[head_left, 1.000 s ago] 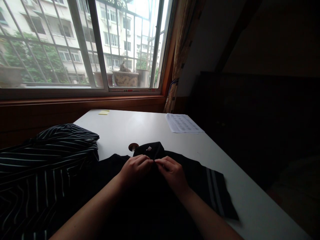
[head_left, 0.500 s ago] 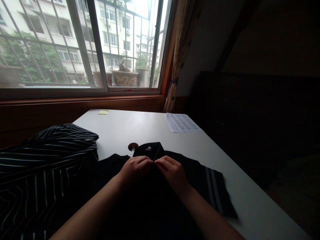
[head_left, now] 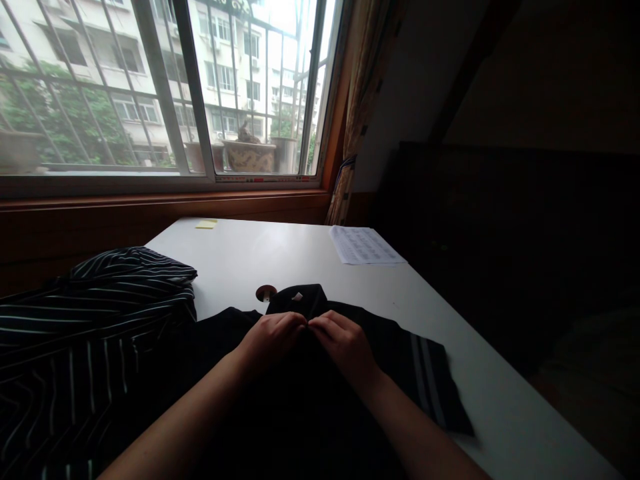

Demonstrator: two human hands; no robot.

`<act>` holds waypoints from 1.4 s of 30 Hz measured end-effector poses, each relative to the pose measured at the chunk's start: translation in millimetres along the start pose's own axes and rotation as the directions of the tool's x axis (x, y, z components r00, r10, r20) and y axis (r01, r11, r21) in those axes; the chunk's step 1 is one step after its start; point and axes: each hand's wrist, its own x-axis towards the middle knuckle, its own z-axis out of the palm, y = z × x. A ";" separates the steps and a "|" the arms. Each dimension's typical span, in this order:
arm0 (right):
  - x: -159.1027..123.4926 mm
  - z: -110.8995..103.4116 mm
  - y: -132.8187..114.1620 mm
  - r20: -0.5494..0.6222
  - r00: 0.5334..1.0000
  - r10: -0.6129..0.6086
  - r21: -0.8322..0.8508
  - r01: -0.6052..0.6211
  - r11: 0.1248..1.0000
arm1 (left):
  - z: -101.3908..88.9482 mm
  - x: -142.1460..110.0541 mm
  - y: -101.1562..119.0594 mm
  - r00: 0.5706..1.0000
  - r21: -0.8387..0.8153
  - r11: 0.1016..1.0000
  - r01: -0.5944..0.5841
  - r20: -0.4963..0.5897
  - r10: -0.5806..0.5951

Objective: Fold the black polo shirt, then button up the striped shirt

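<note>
A black collared shirt lies spread on the white table, its collar toward the window and a small pale label inside the neck. Two grey stripes cross its right sleeve. Just below the collar, my left hand pinches the front of the shirt. My right hand pinches it from the other side, and the fingertips of both hands nearly meet. Whatever small part sits between the fingertips is too dark and hidden to make out.
A black-and-white striped garment is heaped at the left. Beyond the collar is a round hole in the white table. Printed sheets lie at the far right, a yellow sticky note at the far left. Behind stands a barred window.
</note>
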 end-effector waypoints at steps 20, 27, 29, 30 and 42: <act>-1.0 3.0 -0.9 0.019 1.000 -0.005 -0.056 0.006 0.998 | 1.9 4.6 8.4 0.960 -0.139 0.950 0.279 0.012 -0.280; -1.5 5.1 0.6 -0.001 1.000 0.006 -0.025 -0.006 1.000 | -2.4 6.6 7.8 0.954 -0.259 0.919 0.297 0.033 -0.299; -1.3 5.3 0.7 -0.008 1.000 0.017 -0.011 -0.017 1.000 | -4.0 7.6 6.9 0.950 -0.307 0.901 0.308 0.045 -0.309; -1.2 5.2 0.7 -0.011 1.000 0.024 0.000 -0.024 1.000 | -4.5 8.0 6.1 0.947 -0.332 0.889 0.316 0.051 -0.318; -1.0 6.7 2.6 -0.032 0.988 0.154 0.035 -0.153 0.988 | -3.0 6.8 -7.6 0.919 -0.505 0.775 0.380 0.108 -0.380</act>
